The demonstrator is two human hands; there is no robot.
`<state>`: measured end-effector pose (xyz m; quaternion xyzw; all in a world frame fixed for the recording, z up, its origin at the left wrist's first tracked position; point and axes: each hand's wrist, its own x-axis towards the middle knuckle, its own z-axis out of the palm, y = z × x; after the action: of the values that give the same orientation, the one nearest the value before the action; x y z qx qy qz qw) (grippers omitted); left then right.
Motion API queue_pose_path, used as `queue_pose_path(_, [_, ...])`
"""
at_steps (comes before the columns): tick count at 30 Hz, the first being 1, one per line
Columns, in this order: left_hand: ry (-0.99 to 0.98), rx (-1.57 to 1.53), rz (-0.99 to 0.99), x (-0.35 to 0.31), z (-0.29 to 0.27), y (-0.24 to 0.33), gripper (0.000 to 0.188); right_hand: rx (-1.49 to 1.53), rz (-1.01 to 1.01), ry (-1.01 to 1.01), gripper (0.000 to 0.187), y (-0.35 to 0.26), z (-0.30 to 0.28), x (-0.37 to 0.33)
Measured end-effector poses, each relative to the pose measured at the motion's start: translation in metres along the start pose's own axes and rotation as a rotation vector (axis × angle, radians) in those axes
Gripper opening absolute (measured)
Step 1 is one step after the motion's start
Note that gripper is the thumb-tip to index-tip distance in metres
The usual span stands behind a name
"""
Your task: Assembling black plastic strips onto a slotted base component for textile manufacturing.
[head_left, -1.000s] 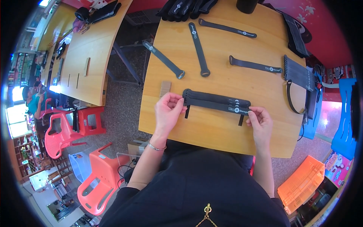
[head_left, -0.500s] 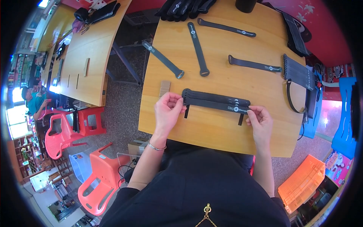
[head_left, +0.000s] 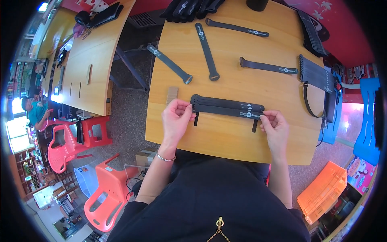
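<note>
A fanned stack of dark grey hook-and-loop straps [head_left: 221, 104] lies across the wooden table [head_left: 225, 141] in front of me, looped ends to the left. My left hand [head_left: 176, 119] pinches the left end of the nearest strap, thumb against fingers. At the opposite end, my right hand [head_left: 275, 127] holds the same strap's tip, beside its white printing. Two short black strips, a left one [head_left: 196, 119] and a right one [head_left: 254, 126], stick out from beneath the stack toward me. A small tan block [head_left: 172, 95] sits just beyond my left hand.
Farther back lie single straps [head_left: 207, 52], spread apart. A bundled strap set [head_left: 316, 74] rests at the right edge, and black bundles [head_left: 189, 10] lie at the far left. Red chairs [head_left: 107, 193] and an orange crate [head_left: 322, 193] stand on the floor. Another person [head_left: 36, 109] sits far left.
The whole view has shifted slightly, so the table appears a little farther left and up. Both hands keep their pinch on the nearest strap, with hardly any movement relative to the stack.
</note>
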<state>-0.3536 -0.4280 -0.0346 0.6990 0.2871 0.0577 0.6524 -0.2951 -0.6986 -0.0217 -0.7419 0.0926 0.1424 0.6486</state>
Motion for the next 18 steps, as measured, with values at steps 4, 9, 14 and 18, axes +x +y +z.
queue_pose_path(4, [0.004, 0.014, 0.004, -0.0002, -0.0001, -0.0008, 0.004, -0.003, -0.006, 0.015, 0.014, 0.0030, 0.0021, 0.0001])
queue_pose_path(9, [0.003, -0.001, -0.011, -0.0016, 0.0013, -0.0003, 0.004, -0.027, -0.039, 0.030, 0.020, 0.0028, 0.0025, -0.0004])
queue_pose_path(14, [0.008, 0.012, -0.008, -0.0021, 0.0015, 0.0000, 0.003, -0.029, -0.052, 0.031, 0.022, 0.0020, 0.0031, -0.0012])
queue_pose_path(18, [0.004, 0.021, 0.001, -0.0014, 0.0010, 0.0006, 0.003, -0.057, -0.042, 0.027, 0.024, -0.0002, 0.0029, -0.0009])
